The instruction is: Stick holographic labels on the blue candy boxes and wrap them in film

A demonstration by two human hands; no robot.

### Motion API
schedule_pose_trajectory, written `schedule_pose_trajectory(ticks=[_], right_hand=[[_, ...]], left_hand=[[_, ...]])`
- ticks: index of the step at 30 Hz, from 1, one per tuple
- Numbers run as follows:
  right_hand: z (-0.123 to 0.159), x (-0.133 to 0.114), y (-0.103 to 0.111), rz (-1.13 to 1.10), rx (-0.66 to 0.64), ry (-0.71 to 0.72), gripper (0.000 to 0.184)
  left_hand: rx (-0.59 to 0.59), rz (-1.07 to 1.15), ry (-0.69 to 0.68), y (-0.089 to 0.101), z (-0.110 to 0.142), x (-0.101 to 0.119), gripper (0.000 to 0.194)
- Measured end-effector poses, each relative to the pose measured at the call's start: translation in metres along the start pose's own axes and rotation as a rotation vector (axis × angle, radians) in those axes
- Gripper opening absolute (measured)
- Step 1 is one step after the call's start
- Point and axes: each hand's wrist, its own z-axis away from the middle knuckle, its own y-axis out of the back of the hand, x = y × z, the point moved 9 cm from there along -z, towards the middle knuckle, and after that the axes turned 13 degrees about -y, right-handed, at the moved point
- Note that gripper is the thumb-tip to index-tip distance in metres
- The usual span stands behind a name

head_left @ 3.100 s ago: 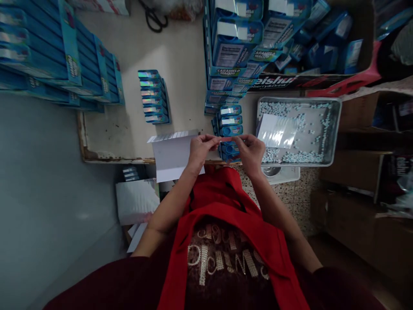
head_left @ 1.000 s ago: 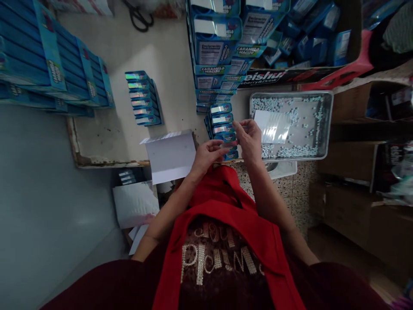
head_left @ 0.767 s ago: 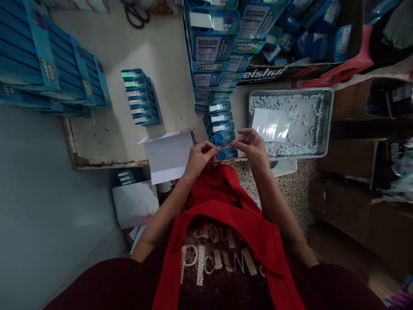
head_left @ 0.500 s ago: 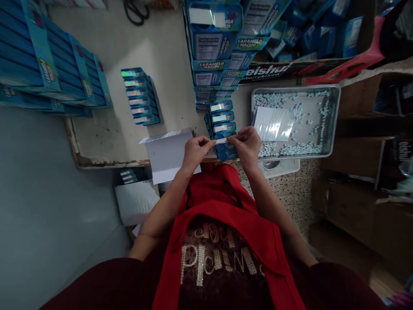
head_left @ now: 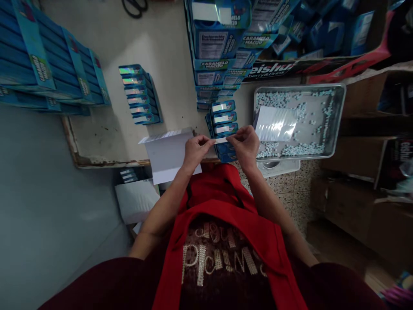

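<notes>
My left hand (head_left: 195,151) and my right hand (head_left: 245,144) are both pinched on the ends of a small white sticker strip (head_left: 221,140), held between them above a row of small blue boxes (head_left: 222,118) near the table's front edge. A white sheet of label backing (head_left: 167,153) lies just left of my left hand, hanging over the edge. The blue boxes nearest me are partly hidden behind my fingers.
A metal tray (head_left: 335,125) with several small pale candies and a clear bag (head_left: 275,124) sits to the right. Another row of small boxes (head_left: 138,94) lies left of centre. Tall stacks of blue cartons (head_left: 48,64) stand left and at the back (head_left: 219,38). Scissors (head_left: 134,5) lie far back.
A second ago my right hand was raised over the box row; since then both hands have come together, pinching the white sticker strip between them. The view has shifted slightly.
</notes>
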Motion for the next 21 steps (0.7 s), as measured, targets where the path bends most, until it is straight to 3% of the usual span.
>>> schedule_pose_trajectory(ticks=[6, 10, 15, 21], right_hand=[[-0.001, 0.0, -0.002, 0.081, -0.006, 0.012, 0.036], [-0.004, -0.005, 0.014, 0.257, 0.149, 0.076, 0.043], [-0.016, 0.017, 0.01, 0.109, 0.009, -0.07, 0.047], [-0.015, 0.006, 0.01, 0.191, -0.012, 0.006, 0.028]], left_hand=[[0.02, 0.09, 0.039, -0.006, 0.0, -0.013, 0.041], [0.023, 0.262, 0.159, -0.019, 0.0, -0.033, 0.049], [0.067, 0.503, 0.339, -0.04, 0.001, -0.058, 0.05], [0.179, 0.6, 0.401, -0.064, 0.003, -0.075, 0.042]])
